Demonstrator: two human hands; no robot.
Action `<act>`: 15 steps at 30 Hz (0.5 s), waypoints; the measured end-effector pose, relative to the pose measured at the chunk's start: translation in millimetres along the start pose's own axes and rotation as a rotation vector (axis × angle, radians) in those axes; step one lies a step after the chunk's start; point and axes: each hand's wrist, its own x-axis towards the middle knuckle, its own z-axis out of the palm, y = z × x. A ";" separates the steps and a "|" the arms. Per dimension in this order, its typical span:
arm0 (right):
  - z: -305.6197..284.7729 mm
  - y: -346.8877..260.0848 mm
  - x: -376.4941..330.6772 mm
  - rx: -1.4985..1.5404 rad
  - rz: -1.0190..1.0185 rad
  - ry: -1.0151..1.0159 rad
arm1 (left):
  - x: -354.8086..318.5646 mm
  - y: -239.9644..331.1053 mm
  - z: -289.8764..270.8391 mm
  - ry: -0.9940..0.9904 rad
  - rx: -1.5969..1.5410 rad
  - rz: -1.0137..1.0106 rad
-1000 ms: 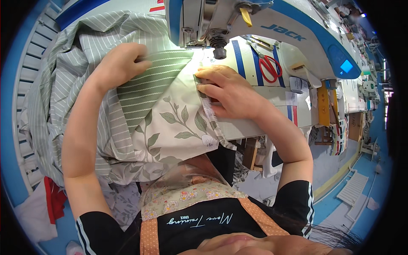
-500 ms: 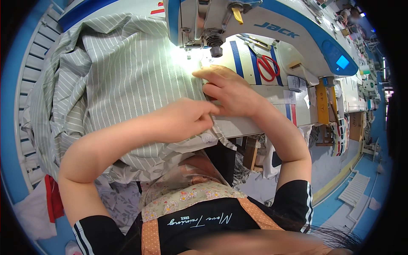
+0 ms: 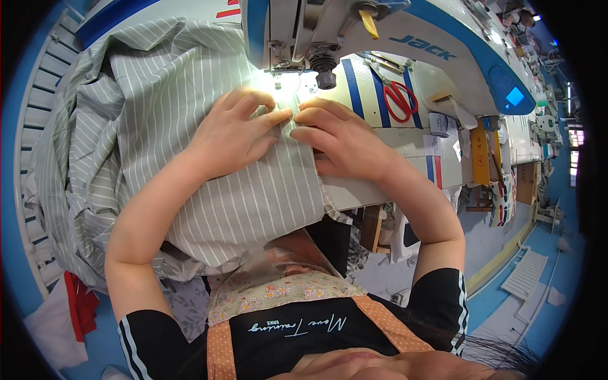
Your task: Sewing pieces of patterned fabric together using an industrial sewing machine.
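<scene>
White slats (image 3: 21, 183) are standing at the far left of this workroom. Next to them, striped cloth (image 3: 171, 107) is lying in folds on the left, then spreading flatter toward the sewing machine (image 3: 418, 47). On it the left hand (image 3: 237, 130) is resting, its fingers half bent and pressing; whether they are pinching a fold, I cannot tell. Just beside, the right hand (image 3: 345, 139) is curling its fingers at the cloth's right edge; a firm grip I cannot confirm. Glare is hiding whether cloth is reaching under the needle. Seemingly, the person is aligning this edge for sewing; the next move is probably calling for even, flat guiding. Farther right, red scissors (image 3: 400, 100) are lying on the surface (image 3: 405, 142).
</scene>
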 end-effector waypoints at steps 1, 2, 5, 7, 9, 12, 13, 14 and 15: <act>0.0 -0.8 0.4 -0.035 -0.008 -0.014 | 0.2 -2.7 -0.2 0.002 -0.003 -0.001; 0.4 -0.9 1.0 -0.069 -0.016 -0.028 | 0.8 -5.7 -0.1 0.017 -0.013 0.019; 4.8 2.4 2.1 -0.080 0.005 -0.040 | 4.5 -15.3 -0.5 0.052 -0.035 0.058; 7.7 3.2 3.6 -0.083 0.015 -0.049 | 6.4 -21.9 -0.7 0.049 -0.073 0.073; 8.3 2.8 5.8 -0.106 0.036 -0.022 | 9.4 -28.1 -0.6 0.050 -0.096 0.080; 7.4 2.2 8.3 -0.129 0.063 -0.022 | 14.4 -35.8 0.2 0.075 -0.139 0.131; 6.9 2.0 8.9 -0.138 0.076 -0.030 | 15.8 -37.5 0.5 0.077 -0.144 0.130; 7.1 1.8 9.1 -0.147 0.090 -0.038 | 17.1 -38.9 0.6 0.073 -0.161 0.133; 8.0 1.9 9.0 -0.148 0.091 -0.043 | 18.1 -40.1 1.0 0.069 -0.177 0.137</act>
